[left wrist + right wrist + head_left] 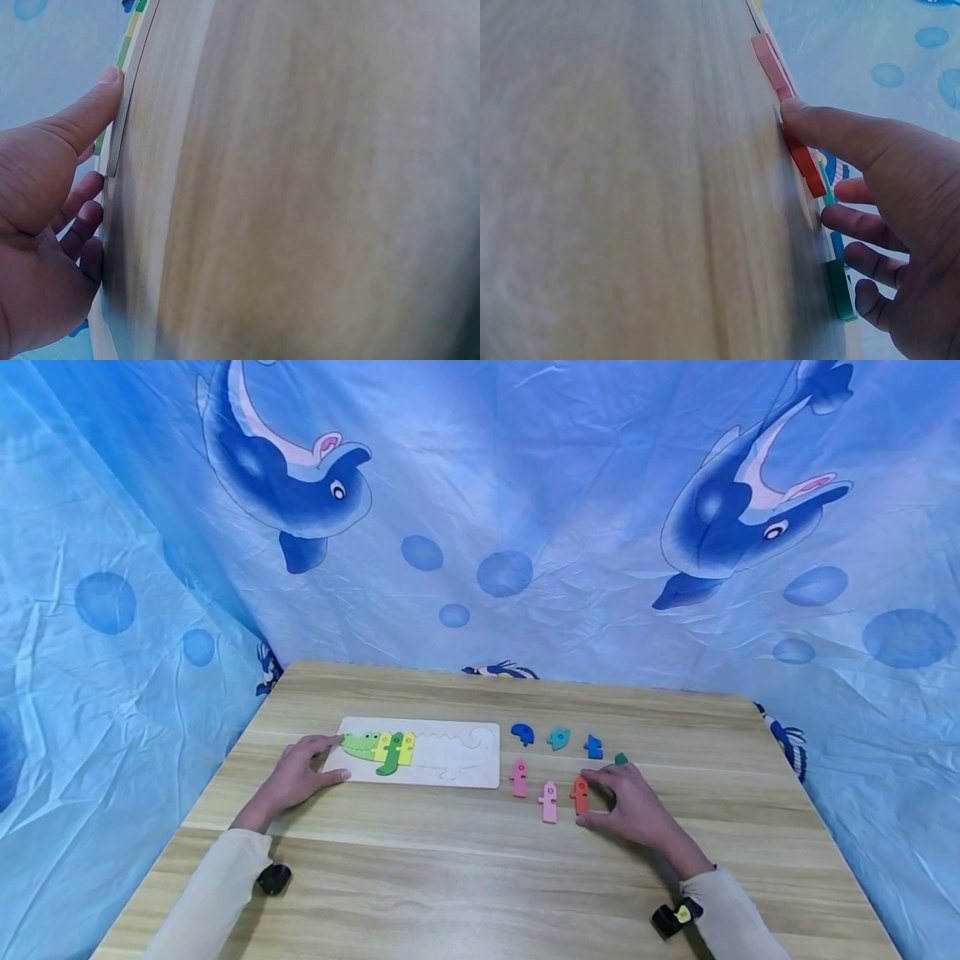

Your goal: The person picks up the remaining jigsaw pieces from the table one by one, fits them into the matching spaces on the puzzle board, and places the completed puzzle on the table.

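A white crocodile puzzle board (pixel 453 772) lies on the table, and my left hand (pixel 296 772) holds its left end, thumb at the front edge and fingers by the far side. Fitted at that end are a green crocodile head (pixel 362 746), yellow pieces (pixel 407 750) and a green leg piece (pixel 393 753); outlines show on the bare right part. To the board's right, my right hand (pixel 630 806) pinches an orange puzzle piece (pixel 581 795) lengthwise between thumb and forefinger. In the right wrist view, the orange piece (pixel 804 163) sits at table level, with the thumb at its near end.
Near the right hand lie two pink pieces (pixel 549 803). Behind are a dark blue piece (pixel 522 733), a teal piece (pixel 558 739) and a blue piece (pixel 593 747). A green piece (pixel 621 759) is partly hidden by the right hand. Blue dolphin-print cloth (pixel 480 635) surrounds the wooden table (pixel 420 885).
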Demonstrator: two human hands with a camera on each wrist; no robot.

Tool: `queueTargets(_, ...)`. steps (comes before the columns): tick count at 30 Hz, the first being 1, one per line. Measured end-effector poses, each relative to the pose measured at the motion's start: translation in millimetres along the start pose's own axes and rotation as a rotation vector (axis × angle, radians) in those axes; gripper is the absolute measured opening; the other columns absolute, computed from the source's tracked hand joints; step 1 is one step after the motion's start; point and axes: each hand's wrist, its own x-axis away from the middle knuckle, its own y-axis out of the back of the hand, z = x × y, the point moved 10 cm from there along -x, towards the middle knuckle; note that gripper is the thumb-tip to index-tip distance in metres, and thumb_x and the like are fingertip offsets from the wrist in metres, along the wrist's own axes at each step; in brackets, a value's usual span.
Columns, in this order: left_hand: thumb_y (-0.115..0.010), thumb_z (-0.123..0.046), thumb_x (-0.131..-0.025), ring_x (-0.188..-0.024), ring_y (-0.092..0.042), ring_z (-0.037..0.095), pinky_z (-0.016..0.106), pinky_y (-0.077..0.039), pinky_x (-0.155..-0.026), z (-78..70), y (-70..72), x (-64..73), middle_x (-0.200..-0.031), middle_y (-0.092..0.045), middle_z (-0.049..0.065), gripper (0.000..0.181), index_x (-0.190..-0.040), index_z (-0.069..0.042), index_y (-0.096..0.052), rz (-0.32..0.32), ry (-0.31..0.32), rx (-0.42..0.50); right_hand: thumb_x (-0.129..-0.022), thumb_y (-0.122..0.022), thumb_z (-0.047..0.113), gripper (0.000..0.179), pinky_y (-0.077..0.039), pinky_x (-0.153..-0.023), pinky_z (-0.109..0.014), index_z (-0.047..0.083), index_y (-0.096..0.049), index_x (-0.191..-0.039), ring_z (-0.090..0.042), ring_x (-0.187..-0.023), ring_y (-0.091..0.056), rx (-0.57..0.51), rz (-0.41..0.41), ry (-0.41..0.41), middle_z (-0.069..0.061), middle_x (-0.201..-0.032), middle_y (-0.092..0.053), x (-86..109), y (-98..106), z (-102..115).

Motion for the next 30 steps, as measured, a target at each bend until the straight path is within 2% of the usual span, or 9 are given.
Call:
queueTargets(14, -0.081, -0.04, -0.088, -0.132, -0.038, 0.05, 0.066, -0.032, -0.106, -0.1, -1.4, -0.1, -0.148, -0.047, 0.028, 0.075, -0.148, -0.004, -0.052, -0.002, 0.012, 0.013, -0.071, -0.09, 0.056, 0.077, -0.049, -0.097, -0.05, 0.013, -0.07, -0.132, -0.027, -0.117, -0.053, 0.025, 0.041, -0.016, -0.005, -0.124, -0.064, -5.2, -3.7, -1.8)
queueTargets(20, -0.081, -0.038, -0.088, -0.132, -0.038, 0.05, 0.066, -0.031, -0.106, 0.6, -0.6, 1.1, -0.148, -0.046, 0.028, 0.074, -0.148, -0.005, -0.053, -0.004, 0.023, 0.02, -0.07, -0.09, 0.055, 0.076, -0.049, -0.1, -0.053, 0.012, -0.07, -0.13, -0.029, -0.12, -0.053, 0.01, 0.054, -0.014, -0.007, -0.126, -0.064, -6.9, -5.0, -1.8)
queueTargets(24, -0.081, -0.038, -0.088, -0.134, -0.037, 0.051, 0.066, -0.031, -0.107, 1.2, -0.3, 1.4, -0.148, -0.046, 0.028, 0.074, -0.148, -0.005, -0.052, -0.004, 0.028, 0.024, -0.07, -0.09, 0.055, 0.076, -0.047, -0.102, -0.054, 0.012, -0.07, -0.129, -0.031, -0.122, -0.053, 0.016, 0.046, -0.002, -0.007, -0.126, -0.065, -7.6, -4.5, -1.5)
queueTargets(30, -0.081, -0.037, -0.088, -0.135, -0.037, 0.051, 0.066, -0.03, -0.107, 1.3, -0.7, 0.5, -0.149, -0.046, 0.029, 0.074, -0.148, -0.004, -0.052, -0.009, 0.019, 0.028, -0.069, -0.091, 0.052, 0.074, -0.05, -0.096, -0.048, 0.012, -0.07, -0.127, -0.023, -0.113, -0.056, 0.007, 0.015, 0.014, -0.003, -0.121, -0.067, -8.6, 0.4, 0.8)
